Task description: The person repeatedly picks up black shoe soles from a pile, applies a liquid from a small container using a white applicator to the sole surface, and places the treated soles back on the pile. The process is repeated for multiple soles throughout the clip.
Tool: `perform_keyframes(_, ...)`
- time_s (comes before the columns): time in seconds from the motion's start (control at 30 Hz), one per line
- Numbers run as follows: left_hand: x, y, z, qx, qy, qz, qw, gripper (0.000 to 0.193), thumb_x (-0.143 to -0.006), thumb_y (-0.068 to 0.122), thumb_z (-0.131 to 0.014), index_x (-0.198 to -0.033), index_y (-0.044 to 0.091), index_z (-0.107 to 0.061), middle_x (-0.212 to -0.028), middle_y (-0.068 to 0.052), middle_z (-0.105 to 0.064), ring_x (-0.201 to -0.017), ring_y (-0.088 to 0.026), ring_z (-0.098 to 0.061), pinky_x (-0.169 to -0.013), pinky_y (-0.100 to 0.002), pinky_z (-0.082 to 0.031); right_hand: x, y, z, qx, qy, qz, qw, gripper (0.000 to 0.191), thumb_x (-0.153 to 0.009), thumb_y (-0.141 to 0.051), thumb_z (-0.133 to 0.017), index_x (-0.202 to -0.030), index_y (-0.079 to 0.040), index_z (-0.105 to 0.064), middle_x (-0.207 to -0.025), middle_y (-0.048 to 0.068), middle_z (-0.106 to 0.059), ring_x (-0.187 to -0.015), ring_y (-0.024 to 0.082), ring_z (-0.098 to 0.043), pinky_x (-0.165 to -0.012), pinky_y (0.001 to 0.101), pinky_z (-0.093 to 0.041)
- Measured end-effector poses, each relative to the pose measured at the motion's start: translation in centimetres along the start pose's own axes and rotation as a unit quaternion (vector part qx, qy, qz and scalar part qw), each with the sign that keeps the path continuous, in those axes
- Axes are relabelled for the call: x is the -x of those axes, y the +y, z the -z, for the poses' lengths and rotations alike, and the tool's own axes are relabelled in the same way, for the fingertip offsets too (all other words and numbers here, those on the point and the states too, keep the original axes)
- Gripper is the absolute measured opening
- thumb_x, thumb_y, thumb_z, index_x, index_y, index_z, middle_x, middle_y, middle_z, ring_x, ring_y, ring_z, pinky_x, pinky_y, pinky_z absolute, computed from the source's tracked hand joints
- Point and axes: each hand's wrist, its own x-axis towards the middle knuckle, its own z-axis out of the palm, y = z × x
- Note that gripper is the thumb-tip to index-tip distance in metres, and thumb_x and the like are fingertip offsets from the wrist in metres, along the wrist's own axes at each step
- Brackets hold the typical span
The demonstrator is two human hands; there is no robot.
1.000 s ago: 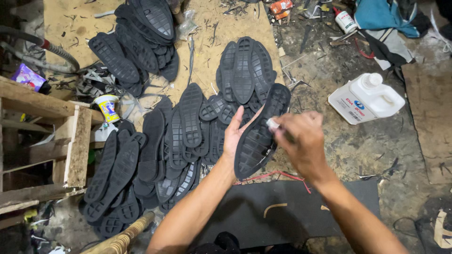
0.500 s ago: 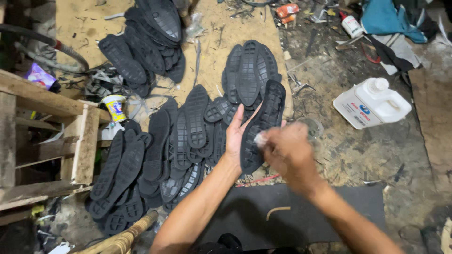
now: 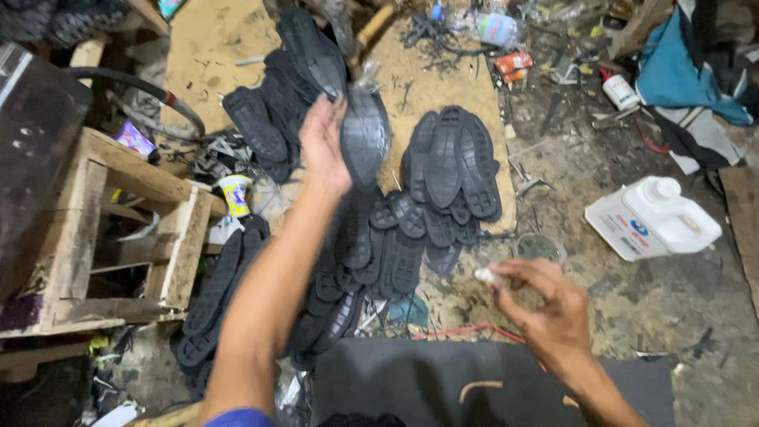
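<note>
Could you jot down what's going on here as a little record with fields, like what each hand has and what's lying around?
Left hand: stretched forward, gripping a black shoe sole
Right hand: low, near the body, fingers pinching a small whitish piece
Ahead: fanned heap of black soles on a board
Left side: wooden crate, small yellow-labelled cup
Right side: white plastic jug lying on dirty ground
Near edge: dark mat

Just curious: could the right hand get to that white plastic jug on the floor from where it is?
Probably yes: the right hand hovers apart from the white jug, with only bare dirty floor between.
</note>
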Motion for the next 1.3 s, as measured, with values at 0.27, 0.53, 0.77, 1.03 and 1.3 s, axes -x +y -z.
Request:
perform_keyframes(0.27, -4.8, -4.4, 0.4, -0.586, 0.043, -0.201, 0.784, 0.035, -0.095, 0.022, -0.056, -0.119, 0.004, -0.072, -0.098, -0.011, -0.075, -0.092, -0.020, -0.070, -0.086, -0.034, -0.053, -1.1, 0.6, 1.0, -0.001, 0.056, -0.078, 0.995, 0.030, -0.084, -0.006, -0.077, -0.114, -0.007, -0.076, -0.105, 0.005, -0.074, -0.081, 0.011, -0.060, -0.078, 0.0252, -0.050)
perform_keyframes(0.53, 6.0, -17.8, -2.7, -0.802, -0.012, -0.064, 0.594, 0.083, -0.071, 0.038, -0.085, -0.140, 0.001, -0.056, -0.136, -0.030, -0.045, -0.125, -0.045, -0.042, -0.099, -0.049, -0.041, -1.8, 5.3, 1.3, -0.096, 0.077, -0.075, 0.990, 0.027, -0.092, 0.000, -0.072, -0.118, -0.003, -0.075, -0.115, 0.004, -0.067, -0.094, 0.006, -0.058, -0.084, 0.0205, -0.047)
perform_keyframes(0.77, 5.1, -16.1, 0.9, -0.689, 0.017, -0.095, 0.719, 0.051, -0.090, 0.043, -0.073, -0.132, 0.015, -0.079, -0.121, -0.024, -0.071, -0.117, -0.039, -0.063, -0.109, -0.046, -0.050, -1.1, 9.1, 2.0, -0.145, 0.110, -0.131, 0.975, 0.024, -0.090, 0.002, -0.076, -0.115, -0.001, -0.074, -0.116, 0.001, -0.065, -0.089, 0.002, -0.056, -0.079, 0.0173, -0.046)
perform_keyframes(1.03, 7.6, -14.8, -1.5, -0.728, 0.020, 0.038, 0.684, 0.073, -0.080, 0.068, -0.078, -0.104, -0.001, -0.071, -0.118, -0.027, -0.064, -0.111, -0.042, -0.064, -0.100, -0.046, -0.051, -2.1, 9.6, 1.3, -0.182, 0.119, -0.169, 0.961, 0.026, -0.090, 0.003, -0.076, -0.116, 0.001, -0.075, -0.107, -0.003, -0.063, -0.083, 0.000, -0.054, -0.074, 0.0152, -0.043)
perform_keyframes(1.3, 3.9, -16.6, -2.4, -0.691, 0.073, -0.063, 0.716, 0.074, -0.066, 0.020, -0.087, -0.129, 0.001, -0.053, -0.115, -0.021, -0.066, -0.103, -0.036, -0.065, -0.090, -0.046, -0.053, -0.7, 13.2, 1.4, -0.097, 0.126, -0.152, 0.975, 0.027, -0.088, 0.003, -0.077, -0.114, 0.001, -0.076, -0.101, -0.002, -0.064, -0.080, 0.001, -0.053, -0.072, 0.0169, -0.043)
